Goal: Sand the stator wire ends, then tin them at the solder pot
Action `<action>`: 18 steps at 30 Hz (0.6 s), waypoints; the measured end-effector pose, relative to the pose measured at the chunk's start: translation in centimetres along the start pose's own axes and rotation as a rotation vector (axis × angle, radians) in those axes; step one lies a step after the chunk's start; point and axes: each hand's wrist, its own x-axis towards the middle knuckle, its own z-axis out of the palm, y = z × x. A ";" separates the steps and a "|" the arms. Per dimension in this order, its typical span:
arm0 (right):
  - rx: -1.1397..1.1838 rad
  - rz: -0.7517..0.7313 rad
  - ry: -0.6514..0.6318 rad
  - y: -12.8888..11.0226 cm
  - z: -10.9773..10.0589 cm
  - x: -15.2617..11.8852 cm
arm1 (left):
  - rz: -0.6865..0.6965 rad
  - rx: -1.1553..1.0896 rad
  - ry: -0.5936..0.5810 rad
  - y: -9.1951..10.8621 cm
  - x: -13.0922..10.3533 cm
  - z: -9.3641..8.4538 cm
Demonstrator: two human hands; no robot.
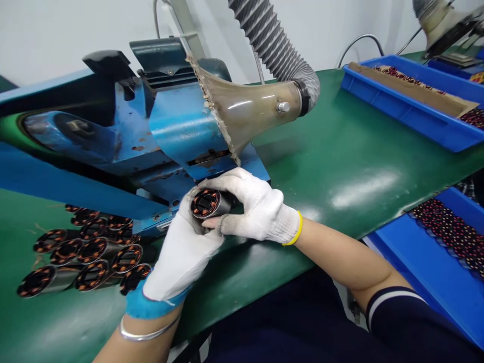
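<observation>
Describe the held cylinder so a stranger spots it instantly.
Find the blue machine on the green table. Below its brownish hood, the left grip and right grip hold the copper-wound cylinder. Its lookalikes cluster at left; only this one is held.

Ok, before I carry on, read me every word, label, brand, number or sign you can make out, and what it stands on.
There are none that I can read.
Blue-painted metal machine: no legible text.
Metal cylinder with copper windings, in both white-gloved hands: no legible text.
Small red-and-yellow patch at the right edge: too small and blurred to tell whether it bears print.
</observation>
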 end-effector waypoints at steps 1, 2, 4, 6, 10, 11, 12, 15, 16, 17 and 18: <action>-0.025 -0.006 0.015 -0.2 0.0 0.0 | -0.022 -0.017 -0.020 0.0 0.0 -0.1; -0.049 -0.015 0.030 -0.4 -0.1 0.0 | -0.029 -0.030 -0.033 -0.1 -0.1 -0.2; -0.107 -0.037 0.038 -0.9 -0.2 0.2 | -0.004 -0.035 -0.041 -0.1 -0.1 -0.3; -0.173 -0.067 0.001 -1.2 -0.2 0.4 | 0.042 -0.015 -0.036 -0.2 -0.1 -0.2; -0.193 -0.011 0.007 -1.0 0.1 0.5 | 0.066 -0.016 0.005 -1.0 0.0 0.1; -0.131 0.069 0.085 -0.7 0.1 0.5 | 0.055 -0.032 0.012 -1.3 0.1 0.2; -0.033 0.168 0.181 -0.4 0.2 0.5 | 0.044 -0.048 0.016 -1.5 0.1 0.2; 0.313 0.417 0.324 0.1 -0.1 0.5 | 0.039 -0.070 0.023 -1.7 0.0 0.4; 0.365 0.422 0.302 0.0 -0.3 0.6 | 0.043 -0.070 0.034 -1.7 -0.1 0.5; 0.357 0.384 0.254 -0.2 -0.6 0.6 | 0.051 -0.063 0.047 -1.5 -0.1 0.6; 0.292 0.309 0.193 -0.5 -1.0 0.6 | 0.061 -0.048 0.060 -1.3 -0.1 0.6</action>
